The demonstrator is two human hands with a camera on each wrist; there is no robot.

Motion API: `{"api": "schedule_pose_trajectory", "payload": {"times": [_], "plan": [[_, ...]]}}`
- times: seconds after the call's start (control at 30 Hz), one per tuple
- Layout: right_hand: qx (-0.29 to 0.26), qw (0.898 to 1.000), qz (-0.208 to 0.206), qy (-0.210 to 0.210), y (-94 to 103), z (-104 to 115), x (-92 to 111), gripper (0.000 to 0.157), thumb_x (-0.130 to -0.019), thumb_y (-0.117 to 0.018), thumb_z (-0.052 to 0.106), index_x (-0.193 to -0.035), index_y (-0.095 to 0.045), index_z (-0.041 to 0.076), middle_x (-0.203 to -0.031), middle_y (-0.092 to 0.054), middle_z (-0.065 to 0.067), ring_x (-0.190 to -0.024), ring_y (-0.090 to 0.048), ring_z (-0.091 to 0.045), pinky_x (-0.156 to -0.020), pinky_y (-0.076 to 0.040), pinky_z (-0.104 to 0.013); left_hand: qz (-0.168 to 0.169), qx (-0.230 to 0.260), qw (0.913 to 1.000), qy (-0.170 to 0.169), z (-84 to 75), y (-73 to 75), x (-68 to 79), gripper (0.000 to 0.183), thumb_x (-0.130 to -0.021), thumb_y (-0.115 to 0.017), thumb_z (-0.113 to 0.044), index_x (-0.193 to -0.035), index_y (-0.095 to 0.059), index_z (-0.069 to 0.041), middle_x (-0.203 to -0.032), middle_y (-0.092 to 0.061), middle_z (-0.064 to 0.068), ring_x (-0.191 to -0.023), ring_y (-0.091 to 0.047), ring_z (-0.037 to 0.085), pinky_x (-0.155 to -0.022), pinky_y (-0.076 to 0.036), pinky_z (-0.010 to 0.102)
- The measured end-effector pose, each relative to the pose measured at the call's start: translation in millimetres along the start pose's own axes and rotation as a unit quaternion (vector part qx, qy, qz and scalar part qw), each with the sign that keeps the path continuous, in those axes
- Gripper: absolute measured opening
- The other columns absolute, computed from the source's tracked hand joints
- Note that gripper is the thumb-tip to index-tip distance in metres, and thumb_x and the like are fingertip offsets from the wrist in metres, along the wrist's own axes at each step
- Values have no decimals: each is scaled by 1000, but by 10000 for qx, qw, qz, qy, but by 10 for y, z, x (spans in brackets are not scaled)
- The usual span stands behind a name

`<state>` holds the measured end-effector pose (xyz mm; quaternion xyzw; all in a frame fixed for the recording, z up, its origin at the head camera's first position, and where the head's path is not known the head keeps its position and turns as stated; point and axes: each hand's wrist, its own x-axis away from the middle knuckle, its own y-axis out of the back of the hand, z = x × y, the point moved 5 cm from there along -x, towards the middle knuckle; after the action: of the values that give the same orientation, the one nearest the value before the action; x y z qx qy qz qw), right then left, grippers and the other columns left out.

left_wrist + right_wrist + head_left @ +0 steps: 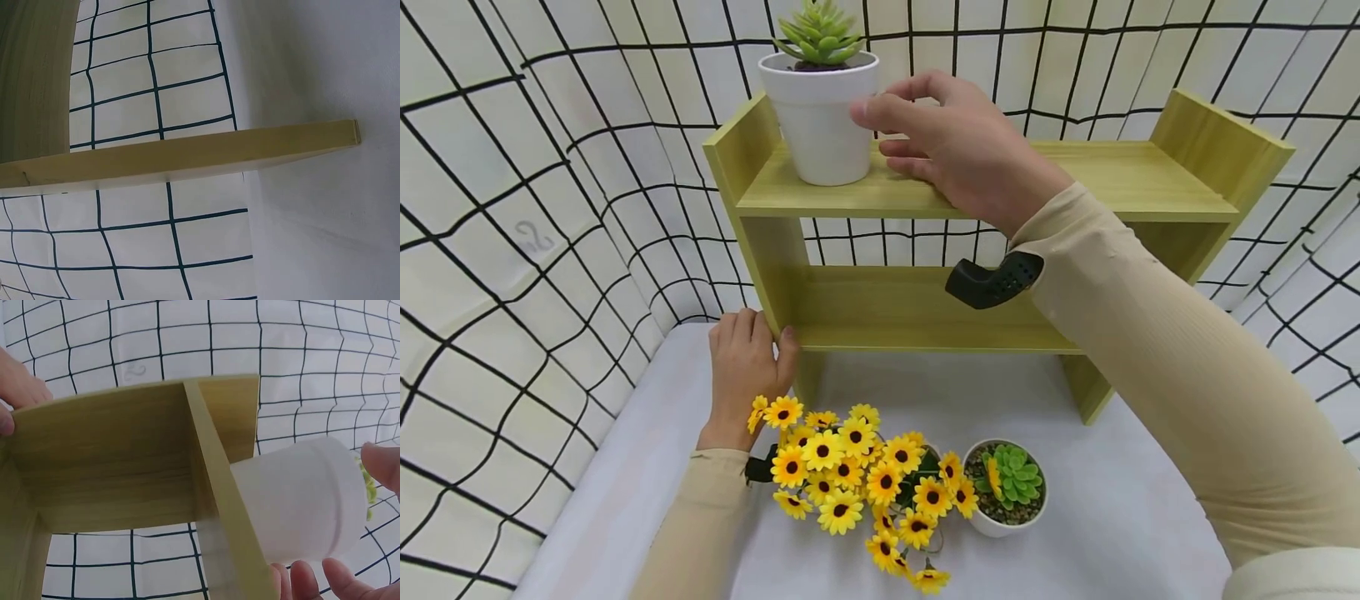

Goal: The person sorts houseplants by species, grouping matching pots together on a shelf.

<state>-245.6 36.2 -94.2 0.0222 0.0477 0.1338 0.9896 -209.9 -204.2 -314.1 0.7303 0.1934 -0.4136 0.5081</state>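
While upright, pot beside right-hand fingers

My right arm extends up and inward — right hand loosely curved, thumb apart from fingers. My left hand sits lower, back showing — thumb out sideways.

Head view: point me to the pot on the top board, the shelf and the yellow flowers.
Pot [822, 125]: head view, front of its white wall.
Shelf [880, 308]: head view, bare middle board.
Yellow flowers [883, 483]: head view, one bloom mid-bunch.
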Motion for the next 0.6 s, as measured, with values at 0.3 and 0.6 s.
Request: {"api": "schedule_pose_trajectory", "payload": {"times": [0.3, 0.6], "plan": [[-217, 9992, 167, 280, 109, -5, 291, 38, -96, -71, 31, -122, -52, 10, -131, -50, -8, -121, -53, -27, -106, -49, -36, -68, 33, 10000, -50, 14, -3, 8, 43, -100, -41, -32, -99, -60, 8, -86, -53, 21, -87, -47, 39, -81, -35, 52], [-691, 9904, 386, 1137, 359, -86, 628, 28, -100, -62, 16, -126, -53, 8, -128, -52, -11, -115, -57, -31, -100, -52, -30, -21, 37, 10000, -48, -9, -9, -7, 45, -101, -40, -33, -97, -58, 7, -86, -53, 22, -88, -48, 41, -81, -35, 53]]}}
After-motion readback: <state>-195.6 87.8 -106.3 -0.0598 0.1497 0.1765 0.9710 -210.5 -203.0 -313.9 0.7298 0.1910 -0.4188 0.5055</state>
